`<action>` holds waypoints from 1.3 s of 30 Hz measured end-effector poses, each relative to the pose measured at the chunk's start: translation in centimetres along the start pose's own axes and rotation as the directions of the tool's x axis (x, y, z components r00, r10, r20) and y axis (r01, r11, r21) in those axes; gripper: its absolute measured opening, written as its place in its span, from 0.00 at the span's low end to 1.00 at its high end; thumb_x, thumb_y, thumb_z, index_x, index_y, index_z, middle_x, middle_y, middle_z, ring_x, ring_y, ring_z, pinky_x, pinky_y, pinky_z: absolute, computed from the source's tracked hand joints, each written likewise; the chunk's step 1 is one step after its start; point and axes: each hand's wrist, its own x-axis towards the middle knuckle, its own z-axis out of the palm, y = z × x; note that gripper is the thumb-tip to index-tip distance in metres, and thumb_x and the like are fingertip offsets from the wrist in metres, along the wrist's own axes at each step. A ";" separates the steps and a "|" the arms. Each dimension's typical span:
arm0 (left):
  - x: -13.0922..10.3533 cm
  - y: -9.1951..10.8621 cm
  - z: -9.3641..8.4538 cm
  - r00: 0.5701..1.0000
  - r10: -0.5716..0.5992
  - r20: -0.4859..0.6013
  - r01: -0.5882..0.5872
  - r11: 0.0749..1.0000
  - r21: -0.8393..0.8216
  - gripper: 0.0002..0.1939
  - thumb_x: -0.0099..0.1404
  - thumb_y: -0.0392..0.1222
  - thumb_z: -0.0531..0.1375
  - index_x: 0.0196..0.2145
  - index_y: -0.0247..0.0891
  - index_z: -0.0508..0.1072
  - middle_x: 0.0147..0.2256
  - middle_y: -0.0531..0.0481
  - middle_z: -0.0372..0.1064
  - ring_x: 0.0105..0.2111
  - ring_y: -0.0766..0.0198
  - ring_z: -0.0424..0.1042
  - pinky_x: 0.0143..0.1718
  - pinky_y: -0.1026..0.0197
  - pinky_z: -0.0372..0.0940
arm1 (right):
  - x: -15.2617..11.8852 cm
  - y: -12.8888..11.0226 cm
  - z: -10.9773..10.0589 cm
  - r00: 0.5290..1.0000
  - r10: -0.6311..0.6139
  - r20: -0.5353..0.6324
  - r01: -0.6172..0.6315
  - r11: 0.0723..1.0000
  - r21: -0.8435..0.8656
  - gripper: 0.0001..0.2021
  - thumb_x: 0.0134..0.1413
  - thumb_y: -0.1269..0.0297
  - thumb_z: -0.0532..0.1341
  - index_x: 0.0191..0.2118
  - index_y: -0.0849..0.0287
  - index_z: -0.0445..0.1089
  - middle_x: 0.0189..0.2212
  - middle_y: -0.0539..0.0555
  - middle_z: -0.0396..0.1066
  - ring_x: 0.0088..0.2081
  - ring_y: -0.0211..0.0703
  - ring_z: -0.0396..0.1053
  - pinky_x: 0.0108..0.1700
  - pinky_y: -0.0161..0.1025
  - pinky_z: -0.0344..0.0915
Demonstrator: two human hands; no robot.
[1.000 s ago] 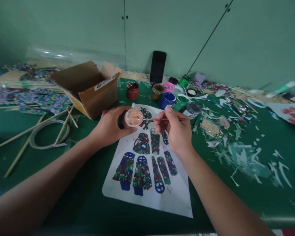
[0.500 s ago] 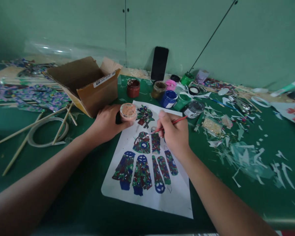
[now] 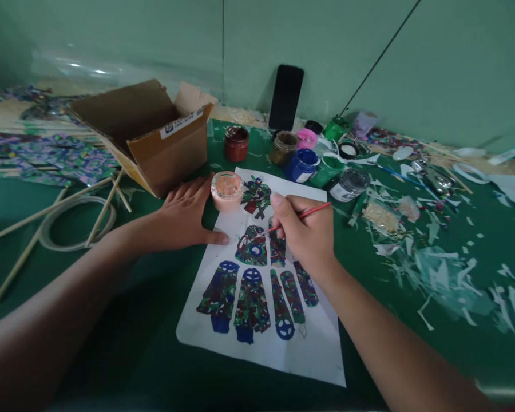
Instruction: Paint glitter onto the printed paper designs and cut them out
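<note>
My right hand [image 3: 302,229] grips a thin red paintbrush [image 3: 313,210], its tip on or just above a painted bell-shaped piece [image 3: 252,247] on the white sheet [image 3: 300,360]. Several other figure parts on that sheet are painted in dark red, green and blue. Flat beside the sheet rests my left hand [image 3: 189,217], fingers spread, with its thumb on the paper's left edge. Just past that thumb stands an open jar of peach paint [image 3: 227,191], apart from the fingers or barely beside them.
An open cardboard box [image 3: 175,154] stands behind my left hand. Wooden sticks [image 3: 30,257] and a tape ring [image 3: 77,223] lie at left. Open paint jars, including a blue one [image 3: 302,166], line the back near a leaning phone [image 3: 286,98]. Plastic scraps [image 3: 442,274] litter the right.
My left hand has let go of the peach paint jar and now lies flat, its thumb lower on the sheet. The brush stays over the bell-shaped piece. The view has shifted slightly.
</note>
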 end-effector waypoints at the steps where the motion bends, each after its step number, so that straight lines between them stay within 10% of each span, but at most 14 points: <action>1: 0.0 -0.1 0.0 1.000 -0.004 0.002 0.004 1.000 -0.001 0.64 0.46 0.66 0.63 0.69 0.34 0.36 0.70 0.35 0.33 0.68 0.34 0.36 0.65 0.36 0.38 | 0.0 0.0 0.0 1.000 -0.009 -0.004 0.009 1.000 -0.010 0.23 0.61 0.58 0.59 0.15 0.58 0.63 0.11 0.45 0.60 0.15 0.30 0.59 0.20 0.31 0.54; 39: 0.3 -0.3 0.3 0.999 -0.003 -0.033 0.002 1.000 -0.020 0.66 0.42 0.71 0.62 0.68 0.36 0.40 0.69 0.35 0.38 0.67 0.35 0.39 0.65 0.40 0.39 | -0.1 0.2 -0.2 0.991 -0.070 0.115 0.097 0.964 -0.248 0.26 0.62 0.55 0.56 0.14 0.56 0.57 0.10 0.45 0.51 0.15 0.31 0.51 0.20 0.35 0.45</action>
